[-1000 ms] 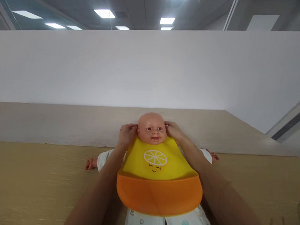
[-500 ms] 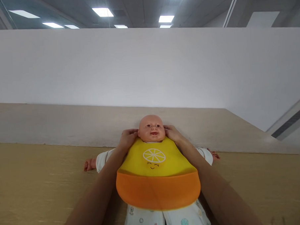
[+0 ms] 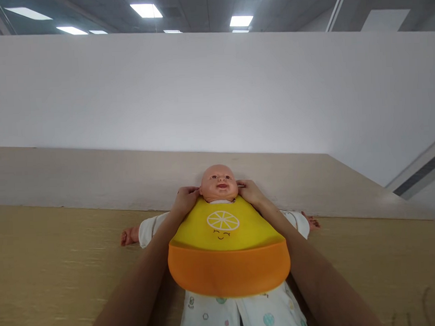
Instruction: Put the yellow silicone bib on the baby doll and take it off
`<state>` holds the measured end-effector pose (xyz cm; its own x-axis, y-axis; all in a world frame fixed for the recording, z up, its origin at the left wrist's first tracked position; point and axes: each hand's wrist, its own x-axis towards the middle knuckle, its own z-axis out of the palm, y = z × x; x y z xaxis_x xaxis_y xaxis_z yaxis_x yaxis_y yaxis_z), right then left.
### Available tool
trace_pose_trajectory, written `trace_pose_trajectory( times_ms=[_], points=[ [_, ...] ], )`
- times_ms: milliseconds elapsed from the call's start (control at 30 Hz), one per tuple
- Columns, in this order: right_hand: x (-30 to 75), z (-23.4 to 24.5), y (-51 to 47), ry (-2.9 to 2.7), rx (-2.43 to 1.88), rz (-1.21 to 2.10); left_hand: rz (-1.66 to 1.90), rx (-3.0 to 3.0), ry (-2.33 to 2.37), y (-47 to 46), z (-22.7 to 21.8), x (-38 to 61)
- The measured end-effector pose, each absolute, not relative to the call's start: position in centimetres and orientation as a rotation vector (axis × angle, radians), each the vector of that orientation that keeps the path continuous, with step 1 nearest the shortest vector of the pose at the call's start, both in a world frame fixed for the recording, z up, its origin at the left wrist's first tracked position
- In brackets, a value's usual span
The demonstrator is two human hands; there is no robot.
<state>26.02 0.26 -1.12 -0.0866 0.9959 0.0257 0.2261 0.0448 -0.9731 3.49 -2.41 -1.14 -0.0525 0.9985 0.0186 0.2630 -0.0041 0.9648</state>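
A baby doll [image 3: 218,180] lies on its back with its arms spread, in a white outfit with small printed patterns. Over its chest is a yellow bib [image 3: 195,226] with a citrus slice, a smiling face and an orange catch pocket [image 3: 229,270]. My left hand [image 3: 186,200] is closed on the bib's neck strap at one side of the doll's neck. On the other side my right hand [image 3: 250,192] grips the opposite strap. Fingertips of both hands are partly hidden behind the neck and head.
The doll lies on a yellowish wooden surface [image 3: 63,266]. Behind its head runs a pale beige ledge [image 3: 95,175], then a tall white wall [image 3: 214,96]. At right is a dark slotted vent [image 3: 420,176].
The doll's head has tipped back slightly, showing more neck and white collar above the bib. Both hands stay beside the neck. The view has shifted a little.
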Motion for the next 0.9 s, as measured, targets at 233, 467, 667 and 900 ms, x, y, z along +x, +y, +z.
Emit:
trace_pose_trajectory(
  times_ms=[233,467,667,900],
  points=[
    [26.3,-1.9,1.0,-1.588,-1.407,0.907,1.074,1.516,1.591,-2.6,-0.7,3.5],
    [26.3,-1.5,-0.8,-1.540,-1.436,0.913,1.055,1.513,1.570,-2.6,-0.9,3.2],
    [27.2,0.2,-5.6,-1.134,-1.277,1.339,1.032,1.232,1.325,-4.5,0.6,2.7],
    [28.1,2.1,-10.6,-1.135,-1.168,1.482,1.066,1.059,1.139,-8.6,1.8,1.0]
  ],
)
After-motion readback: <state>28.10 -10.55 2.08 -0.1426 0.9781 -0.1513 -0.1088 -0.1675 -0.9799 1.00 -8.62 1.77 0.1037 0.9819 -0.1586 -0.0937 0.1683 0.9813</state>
